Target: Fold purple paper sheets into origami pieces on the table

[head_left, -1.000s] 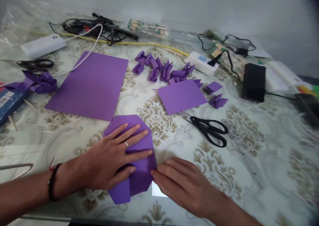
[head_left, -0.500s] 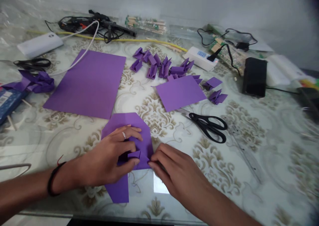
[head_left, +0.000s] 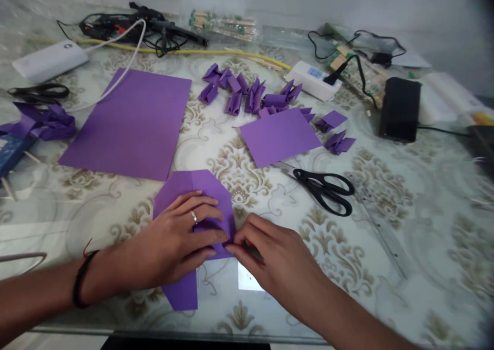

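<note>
A partly folded sheet of purple paper with cut-off upper corners lies near the front of the table. My left hand rests over it with fingers stretched out, pressing it down and hiding its middle. At the paper's lower right corner, my right hand pinches the edge between thumb and fingers. Below my left hand a narrow purple paper flap sticks out; whether it belongs to the same sheet is hidden. A large purple sheet lies beyond, and a smaller purple piece sits to its right.
Black-handled scissors and a clear ruler lie to the right. Several folded purple paper pieces are grouped behind. A white power strip, a black box, a white power bank and tangled black cables line the back.
My left index finger has moved right and flattened over the small raised fold, which is now covered. My right hand keeps its pinch at the corner. The view has shifted slightly.
</note>
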The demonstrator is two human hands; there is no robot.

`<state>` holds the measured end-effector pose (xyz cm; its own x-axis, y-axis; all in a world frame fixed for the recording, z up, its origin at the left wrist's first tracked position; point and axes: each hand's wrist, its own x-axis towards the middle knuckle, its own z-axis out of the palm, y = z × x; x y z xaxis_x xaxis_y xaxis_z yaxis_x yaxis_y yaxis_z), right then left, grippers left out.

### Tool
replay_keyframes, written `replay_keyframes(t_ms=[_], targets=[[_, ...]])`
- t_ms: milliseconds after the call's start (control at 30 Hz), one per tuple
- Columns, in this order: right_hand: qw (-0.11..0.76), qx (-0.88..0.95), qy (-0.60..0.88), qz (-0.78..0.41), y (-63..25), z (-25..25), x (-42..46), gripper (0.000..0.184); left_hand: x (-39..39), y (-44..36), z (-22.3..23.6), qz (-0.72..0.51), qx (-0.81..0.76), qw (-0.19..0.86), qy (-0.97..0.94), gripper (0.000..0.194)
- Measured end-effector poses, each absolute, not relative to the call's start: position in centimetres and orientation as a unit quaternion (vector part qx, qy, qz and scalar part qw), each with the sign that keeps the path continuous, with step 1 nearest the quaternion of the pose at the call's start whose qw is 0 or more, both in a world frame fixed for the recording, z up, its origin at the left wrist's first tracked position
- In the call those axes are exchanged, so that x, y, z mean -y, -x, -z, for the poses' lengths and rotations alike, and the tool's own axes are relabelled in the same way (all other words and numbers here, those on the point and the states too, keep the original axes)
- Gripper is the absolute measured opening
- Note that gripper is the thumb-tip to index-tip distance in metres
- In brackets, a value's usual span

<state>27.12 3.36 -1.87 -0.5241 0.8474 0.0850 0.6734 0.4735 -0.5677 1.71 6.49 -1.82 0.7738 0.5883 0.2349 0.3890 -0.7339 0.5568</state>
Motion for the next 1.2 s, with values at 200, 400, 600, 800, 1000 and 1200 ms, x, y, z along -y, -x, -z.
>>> replay_keyframes(t_ms=[200,400,600,800,1000,1200], targets=[[0.188,0.826,0.454,-0.275,-27.7,1.5,-3.7,0.013,-6.6,-1.7,1.6,-0.189,-0.244,0.242,-0.92,0.024],[0.196,0.779,0.448,-0.393,-30.1,0.6,-4.0,0.008,-6.3,-2.0,1.6,-0.19,-0.261,0.278,-0.905,0.024],[0.234,0.796,0.4,-0.39,-30.2,1.0,-3.5,0.01,-5.9,-2.2,1.5,-0.212,-0.24,0.308,-0.896,0.022],[0.268,0.841,0.365,-0.297,-29.3,1.8,-3.0,0.021,-5.7,-2.0,0.9,-0.187,-0.178,0.356,-0.898,0.027],[0.277,0.841,0.359,-0.294,-29.1,2.2,-2.9,0.014,-5.5,-2.0,0.6,-0.196,-0.202,0.336,-0.899,0.018],[0.247,0.82,0.401,-0.323,-28.6,1.9,-3.2,0.015,-5.5,-2.1,0.6,-0.229,-0.298,0.333,-0.865,0.017]])
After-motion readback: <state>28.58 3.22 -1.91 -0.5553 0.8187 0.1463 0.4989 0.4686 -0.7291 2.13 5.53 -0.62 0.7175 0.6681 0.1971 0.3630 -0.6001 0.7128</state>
